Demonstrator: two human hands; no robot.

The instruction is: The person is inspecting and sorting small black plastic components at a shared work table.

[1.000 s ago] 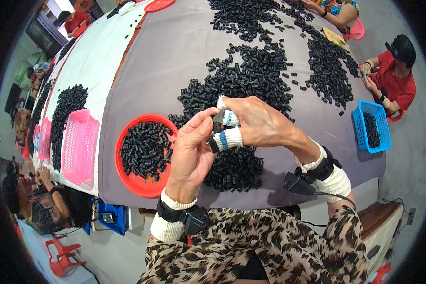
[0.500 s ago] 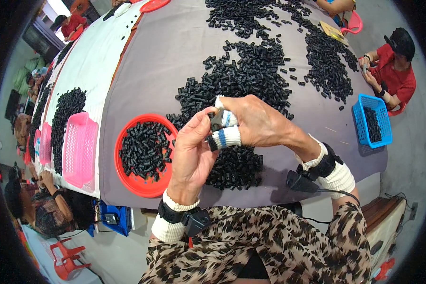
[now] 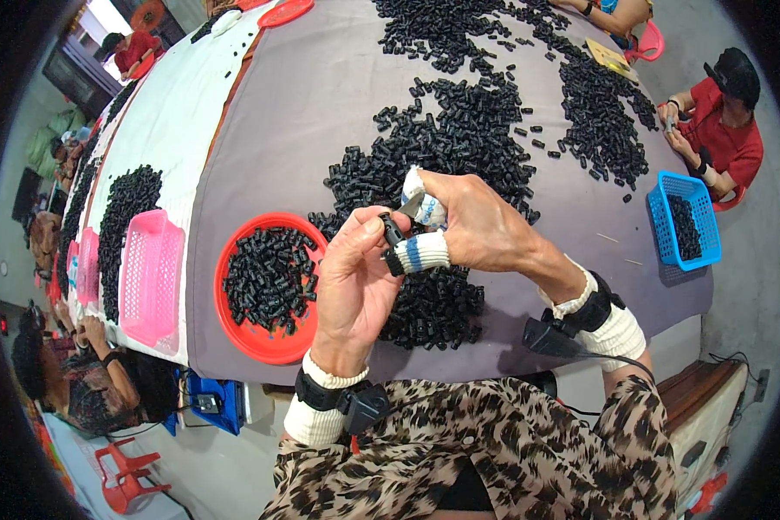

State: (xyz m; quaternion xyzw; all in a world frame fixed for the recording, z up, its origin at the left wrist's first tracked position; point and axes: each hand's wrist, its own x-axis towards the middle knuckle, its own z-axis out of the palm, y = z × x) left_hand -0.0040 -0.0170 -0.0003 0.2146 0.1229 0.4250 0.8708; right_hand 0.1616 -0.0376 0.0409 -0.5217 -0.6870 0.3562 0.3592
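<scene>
Between the thumb and fingers of my left hand (image 3: 355, 282) is a small black cylindrical plastic part (image 3: 392, 229), held tilted. My right hand (image 3: 485, 221) meets it from the right, with white and blue cloth covers on its fingers. It grips a small blade (image 3: 412, 206), whose dark flat end shows beside the upper end of the part; its handle is hidden in the fingers. Below and beyond both hands spreads a large pile of like black parts (image 3: 446, 143). A red round tray (image 3: 273, 348) with more parts lies left of my left hand.
A pink basket (image 3: 152, 286) stands at the left, near another pile (image 3: 128, 208). On the right are a blue basket (image 3: 686, 247) holding parts and a person in red (image 3: 728, 134) at the table edge. Two thin sticks lie on the grey cloth (image 3: 581, 286).
The black part now shows more fully in my left fingers. My right hand has turned slightly, and the blade sits higher and more visible. The whole view has shifted a little.
</scene>
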